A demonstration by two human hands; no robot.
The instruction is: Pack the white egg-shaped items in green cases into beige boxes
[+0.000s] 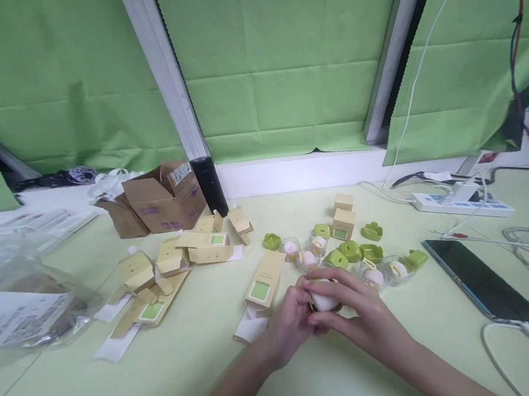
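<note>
Both hands meet over the table. My left hand [292,319] is closed around the lower left of a white rounded piece [326,302], which has a dark greenish edge underneath. From above and the right, my right hand [361,300] grips the same piece between fingers and thumb. Much of it is hidden by the fingers. Just beyond lie several clear plastic cups [396,269] with pale round contents, and green flower-shaped caps [372,231]. An opened tan carton [264,283] with a green square lies left of my left hand.
More opened tan cartons [208,245] lie to the left, before a brown cardboard box [166,199] and a black cylinder [209,184]. Small tan boxes [343,224] stand behind the caps. A phone [487,282], cables and a power strip [463,206] are right; a clear plastic bag [23,295] is left.
</note>
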